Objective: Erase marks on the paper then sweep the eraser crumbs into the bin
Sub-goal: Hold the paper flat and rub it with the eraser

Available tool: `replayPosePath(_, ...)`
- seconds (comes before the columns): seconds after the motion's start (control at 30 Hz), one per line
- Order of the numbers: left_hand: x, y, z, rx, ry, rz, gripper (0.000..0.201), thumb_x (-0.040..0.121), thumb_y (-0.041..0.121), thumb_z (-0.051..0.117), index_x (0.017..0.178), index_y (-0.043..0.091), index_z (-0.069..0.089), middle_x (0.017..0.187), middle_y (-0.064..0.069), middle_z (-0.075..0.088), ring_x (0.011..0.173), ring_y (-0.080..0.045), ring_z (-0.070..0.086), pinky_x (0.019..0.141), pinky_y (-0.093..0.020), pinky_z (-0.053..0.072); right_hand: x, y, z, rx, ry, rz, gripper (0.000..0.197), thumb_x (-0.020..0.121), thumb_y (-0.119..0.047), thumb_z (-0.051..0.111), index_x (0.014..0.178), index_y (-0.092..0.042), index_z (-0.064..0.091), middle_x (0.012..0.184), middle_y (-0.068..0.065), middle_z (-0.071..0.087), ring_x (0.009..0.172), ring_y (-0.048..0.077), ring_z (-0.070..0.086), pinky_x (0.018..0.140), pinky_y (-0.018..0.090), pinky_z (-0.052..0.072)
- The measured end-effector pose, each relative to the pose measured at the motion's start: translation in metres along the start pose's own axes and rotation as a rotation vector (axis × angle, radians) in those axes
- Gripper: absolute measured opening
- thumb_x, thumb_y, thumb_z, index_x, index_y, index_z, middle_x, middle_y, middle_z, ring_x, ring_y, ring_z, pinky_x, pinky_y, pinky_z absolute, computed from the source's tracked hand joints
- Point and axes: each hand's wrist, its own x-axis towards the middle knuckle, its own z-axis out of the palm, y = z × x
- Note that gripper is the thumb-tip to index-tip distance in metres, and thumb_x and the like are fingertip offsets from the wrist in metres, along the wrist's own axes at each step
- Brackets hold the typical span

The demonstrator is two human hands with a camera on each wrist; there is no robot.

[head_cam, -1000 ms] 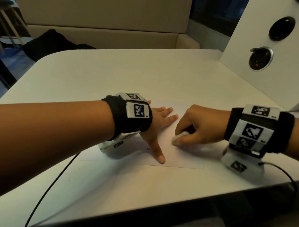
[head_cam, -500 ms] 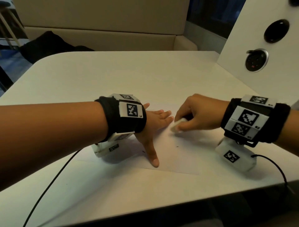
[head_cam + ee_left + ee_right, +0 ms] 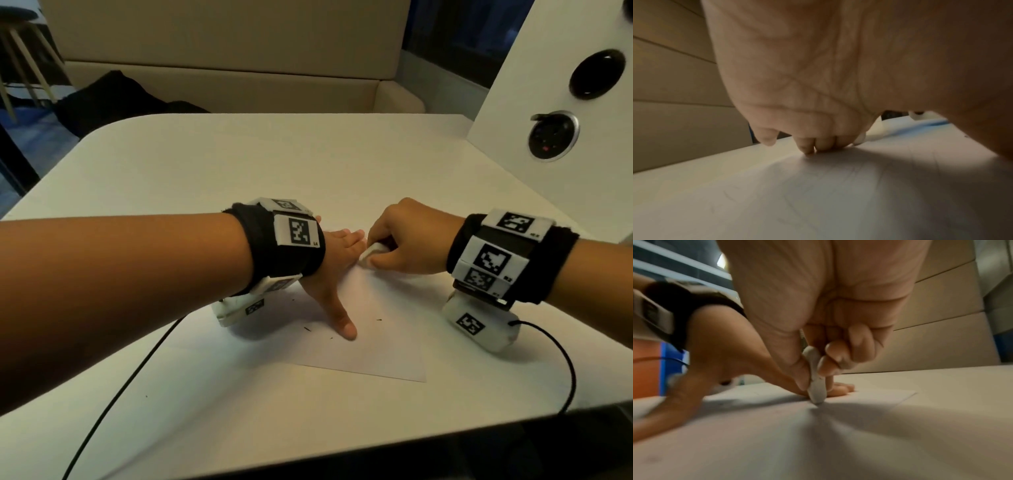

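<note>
Erasing step: right hand (image 3: 407, 236) pinching white eraser (image 3: 371, 253) against paper (image 3: 376, 346); left hand (image 3: 334, 263) splayed flat, pinning it. Next: gathering crumbs (image 3: 308, 329); bin unseen.

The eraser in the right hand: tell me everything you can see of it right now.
The small white oblong eraser looks like matte rubber with rounded, worn ends. It stands on end, slightly tilted, its lower tip pressed on the white sheet of paper. The right hand pinches it between thumb and fingertips, which hide its upper part. It sits close to the fingertips of the left hand; whether they touch is unclear.
</note>
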Motion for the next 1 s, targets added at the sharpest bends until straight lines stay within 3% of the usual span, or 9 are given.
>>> replayPosePath(0.07,0.002,-0.001,0.002,0.005,0.001,-0.003,0.138,0.061,0.084,0.063,0.153,0.025,-0.021,0.163,0.005,-0.017,0.151,-0.016,-0.011,0.119,-0.056,-0.007,-0.007,-0.010,0.002,0.065,-0.090,-0.075,0.017,0.082,-0.037,0.070,0.078,-0.022,0.075,0.051,-0.007,0.056,0.047,0.007,0.048,0.049,0.015,0.036)
replayPosePath(0.13,0.002,-0.002,0.003,0.009,0.007,0.002,0.138,0.060,0.085,0.063,0.153,0.027,-0.022,0.163,0.007,-0.018,0.151,-0.016,-0.011,0.119,-0.056,-0.008,-0.009,-0.013,0.001,0.095,-0.147,-0.085,0.019,0.080,-0.041,0.071,0.072,-0.024,0.072,0.048,-0.007,0.052,0.046,0.007,0.047,0.047,0.015,0.035)
replayPosePath(0.2,0.002,-0.001,0.003,0.018,0.010,0.001,0.139,0.061,0.084,0.062,0.152,0.023,-0.024,0.162,0.006,-0.021,0.151,-0.017,-0.011,0.119,-0.056,-0.008,-0.001,-0.002,-0.003,0.058,-0.110,-0.014,0.019,0.080,-0.041,0.070,0.069,-0.026,0.071,0.049,-0.006,0.054,0.047,0.007,0.046,0.049,0.020,0.037)
replayPosePath(0.3,0.000,-0.001,0.002,0.012,0.003,-0.009,0.139,0.063,0.083,0.062,0.152,0.019,-0.024,0.162,0.004,-0.023,0.151,-0.018,-0.013,0.120,-0.055,-0.006,0.007,0.010,-0.005,0.015,-0.030,0.063,0.021,0.080,-0.035,0.066,0.071,-0.018,0.073,0.058,0.000,0.062,0.053,0.012,0.049,0.053,0.028,0.040)
replayPosePath(0.47,0.003,-0.001,0.004,0.021,-0.001,-0.012,0.141,0.061,0.085,0.061,0.152,0.023,-0.026,0.161,0.006,-0.025,0.151,-0.016,-0.013,0.119,-0.057,-0.007,-0.006,-0.012,-0.001,0.111,-0.215,-0.036,0.021,0.080,-0.041,0.072,0.072,-0.021,0.076,0.049,-0.008,0.053,0.047,0.005,0.047,0.046,0.014,0.035)
replayPosePath(0.6,-0.002,0.000,0.001,0.015,-0.004,-0.016,0.139,0.064,0.082,0.062,0.152,0.019,-0.024,0.162,0.004,-0.024,0.151,-0.017,-0.013,0.120,-0.053,-0.008,0.005,0.009,-0.009,0.041,-0.115,0.062,0.019,0.081,-0.036,0.067,0.072,-0.021,0.073,0.061,-0.001,0.063,0.056,0.011,0.050,0.057,0.028,0.043)
replayPosePath(0.83,-0.002,0.002,0.001,0.021,-0.007,-0.016,0.139,0.065,0.081,0.063,0.152,0.018,-0.025,0.161,0.003,-0.024,0.151,-0.017,-0.014,0.119,-0.051,-0.010,0.000,0.002,-0.007,0.077,-0.196,0.045,0.019,0.080,-0.036,0.071,0.071,-0.019,0.075,0.053,-0.006,0.055,0.051,0.008,0.046,0.052,0.022,0.039)
replayPosePath(1.0,-0.003,0.001,0.000,0.001,-0.012,-0.013,0.137,0.066,0.080,0.063,0.152,0.018,-0.024,0.161,0.003,-0.024,0.150,-0.017,-0.014,0.118,-0.049,-0.009,0.004,0.014,-0.008,0.044,-0.115,0.106,0.024,0.081,-0.036,0.068,0.074,-0.014,0.075,0.069,0.008,0.069,0.060,0.015,0.055,0.057,0.030,0.045)
